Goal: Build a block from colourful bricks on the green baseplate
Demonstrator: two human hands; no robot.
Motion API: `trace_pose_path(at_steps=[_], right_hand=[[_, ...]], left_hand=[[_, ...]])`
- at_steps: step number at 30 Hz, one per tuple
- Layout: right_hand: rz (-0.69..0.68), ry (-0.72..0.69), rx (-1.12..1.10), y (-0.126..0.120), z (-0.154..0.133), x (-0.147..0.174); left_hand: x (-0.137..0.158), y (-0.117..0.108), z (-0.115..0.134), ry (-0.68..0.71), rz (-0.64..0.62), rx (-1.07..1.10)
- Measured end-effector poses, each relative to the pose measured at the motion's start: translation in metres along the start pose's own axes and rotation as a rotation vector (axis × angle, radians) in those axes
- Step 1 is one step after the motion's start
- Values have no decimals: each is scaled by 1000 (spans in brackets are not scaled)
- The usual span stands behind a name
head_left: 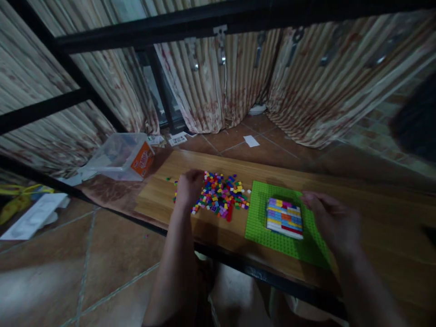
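Two bare hands work over a long wooden tabletop (374, 213). Left hand (188, 187) rests, fingers curled down, on the near-left edge of a scattered pile of small multicoloured plastic bricks (223, 195); whether it pinches one I cannot tell. Right hand (332, 222) hovers loosely open, holding nothing, just right of a striped block of stacked bricks (284, 218) on a bright green studded baseplate (262, 227). Judged from this, a brick is being picked; next calls for pressing it squarely onto the block.

A home room is showing itself here: patterned curtains (218, 86) are hanging to a terracotta tiled floor (102, 268), toy bricks (221, 195) lying on a wooden table (374, 204).
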State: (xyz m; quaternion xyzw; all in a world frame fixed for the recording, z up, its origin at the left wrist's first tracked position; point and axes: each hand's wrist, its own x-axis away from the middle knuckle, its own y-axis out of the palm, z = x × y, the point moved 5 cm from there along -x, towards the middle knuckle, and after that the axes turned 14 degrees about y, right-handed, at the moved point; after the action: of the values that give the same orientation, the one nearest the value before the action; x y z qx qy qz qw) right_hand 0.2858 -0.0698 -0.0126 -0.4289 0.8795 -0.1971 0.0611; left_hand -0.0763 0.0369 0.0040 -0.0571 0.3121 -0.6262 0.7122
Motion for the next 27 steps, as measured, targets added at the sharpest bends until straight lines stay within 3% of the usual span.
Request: trace_pose_path(at_steps=[4,9,11,17,27], right_hand=[[-28,-114,67,19,-14,21],[-368,-476,213,75,-40,81],[-416,-556,287,96,-42,101],[-333,-643,536,134,-37,120],[-269,-654,583,146,-32,118]], left_hand=[[7,2,4,39,-294,-54],[10,7,12,99,-349,-85],[10,8,13,118,-359,-109],[10,7,15,204,-377,-153],[12,8,10,189,-412,-174]])
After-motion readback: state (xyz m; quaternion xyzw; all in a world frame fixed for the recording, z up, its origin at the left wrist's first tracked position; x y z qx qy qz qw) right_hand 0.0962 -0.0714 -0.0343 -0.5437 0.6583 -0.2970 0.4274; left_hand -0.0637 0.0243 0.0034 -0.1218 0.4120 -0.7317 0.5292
